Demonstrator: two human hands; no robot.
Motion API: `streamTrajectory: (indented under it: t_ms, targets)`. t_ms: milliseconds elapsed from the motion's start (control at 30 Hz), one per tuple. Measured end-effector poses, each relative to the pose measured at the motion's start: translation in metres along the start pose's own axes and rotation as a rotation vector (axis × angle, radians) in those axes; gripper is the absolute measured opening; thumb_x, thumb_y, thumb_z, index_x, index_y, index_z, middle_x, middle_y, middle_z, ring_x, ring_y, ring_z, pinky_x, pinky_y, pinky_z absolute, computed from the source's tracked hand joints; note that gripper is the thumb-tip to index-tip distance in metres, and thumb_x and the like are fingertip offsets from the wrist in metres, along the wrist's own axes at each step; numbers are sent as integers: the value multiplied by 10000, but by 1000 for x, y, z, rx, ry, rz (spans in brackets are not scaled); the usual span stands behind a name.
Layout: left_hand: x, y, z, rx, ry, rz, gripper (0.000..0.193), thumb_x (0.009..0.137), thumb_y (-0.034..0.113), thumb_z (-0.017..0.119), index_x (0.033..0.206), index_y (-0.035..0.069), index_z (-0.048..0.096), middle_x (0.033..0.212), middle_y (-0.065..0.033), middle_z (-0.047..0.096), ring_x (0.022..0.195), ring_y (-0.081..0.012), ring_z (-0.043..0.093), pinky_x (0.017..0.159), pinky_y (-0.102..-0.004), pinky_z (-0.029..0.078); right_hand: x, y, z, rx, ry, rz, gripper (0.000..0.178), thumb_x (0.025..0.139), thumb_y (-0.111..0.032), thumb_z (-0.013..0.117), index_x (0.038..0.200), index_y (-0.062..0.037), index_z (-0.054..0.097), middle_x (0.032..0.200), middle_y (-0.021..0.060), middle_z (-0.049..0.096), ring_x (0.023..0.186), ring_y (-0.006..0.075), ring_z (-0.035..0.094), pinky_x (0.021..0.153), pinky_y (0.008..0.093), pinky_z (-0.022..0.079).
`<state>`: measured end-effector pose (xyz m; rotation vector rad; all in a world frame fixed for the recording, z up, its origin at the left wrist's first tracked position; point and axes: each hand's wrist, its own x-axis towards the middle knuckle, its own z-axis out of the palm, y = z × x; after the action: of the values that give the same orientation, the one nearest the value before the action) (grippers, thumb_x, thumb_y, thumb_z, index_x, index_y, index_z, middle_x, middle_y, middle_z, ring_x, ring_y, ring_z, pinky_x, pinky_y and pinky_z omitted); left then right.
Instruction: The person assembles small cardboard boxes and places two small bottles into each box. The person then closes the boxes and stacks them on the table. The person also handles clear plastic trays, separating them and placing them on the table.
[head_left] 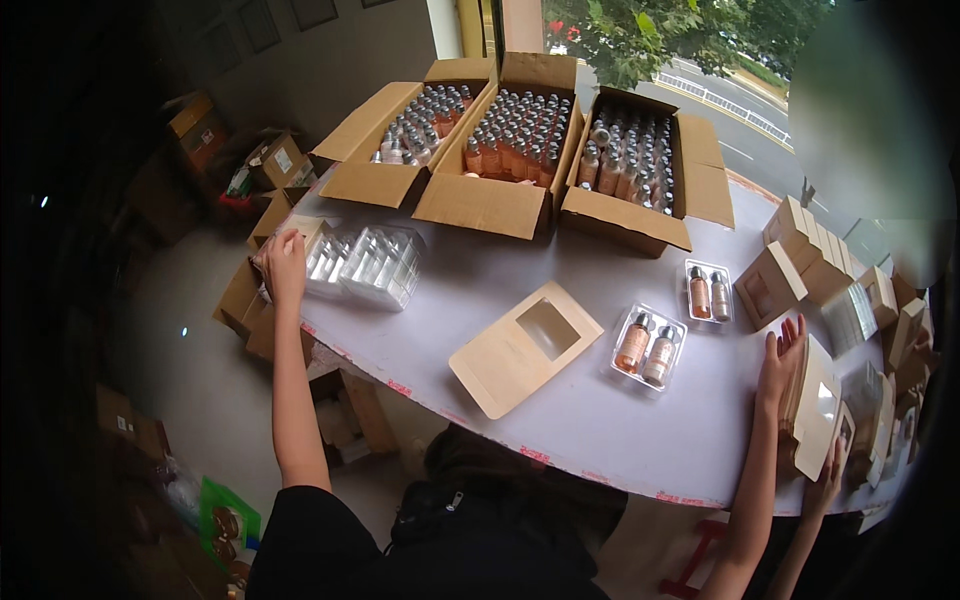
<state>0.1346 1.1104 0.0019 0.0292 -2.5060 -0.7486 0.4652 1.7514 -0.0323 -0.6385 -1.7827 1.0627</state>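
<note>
At the table's left edge, my left hand [283, 262] has its fingers curled beside a piece of kraft card and the stacked clear plastic trays [382, 266]; what it grips, if anything, is hidden. My right hand [782, 362] rests against a stack of flat kraft boxes [812, 400], fingers stretched apart. Between my arms lies a flat kraft window box [527, 349]. To its right, one clear tray [645, 350] holds two bottles, one amber and one paler. Behind it sits another filled tray [707, 292], also with two bottles.
Three open cartons [492, 207] packed with bottles line the table's far side. Formed kraft boxes [772, 285] stand at right, where another person's hand [825, 478] touches the stacks. More cartons [278, 160] are on the floor at left. A window overlooks a road.
</note>
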Motion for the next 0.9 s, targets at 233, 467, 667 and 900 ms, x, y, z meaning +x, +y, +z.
streamTrajectory:
  t_ms: [233,467,667,900]
  targets:
    - [96,-85,12,-176,-620,-223,492,723,446,680,979,28,634,848,-73,641,779,-162,594,695,-281,457,-7,-9,-1,-44,30,63,576,830,-30,500,1362,-79,283,1241,163,427,1164,231,428,985,334,337]
    - [114,-127,-18,-16,-578,-160,411,759,409,680,707,6,618,609,-39,567,545,-123,541,471,-310,438,-12,-24,8,-153,84,9,578,789,-47,572,1318,-63,338,1125,146,514,998,238,530,834,338,450]
    - [144,-93,-60,-546,-224,-54,520,790,283,687,1135,-6,427,1080,-126,523,943,-196,534,801,-334,454,-8,-20,16,-51,138,-48,576,766,-15,562,1295,-71,340,1103,134,518,989,237,544,808,345,452]
    - [-48,240,-29,-1102,-578,135,506,855,241,608,1259,24,394,1148,-84,500,1017,-168,498,830,-311,434,-16,-43,21,36,149,-85,496,813,-40,518,1280,-44,351,1126,144,524,1032,220,534,860,334,444]
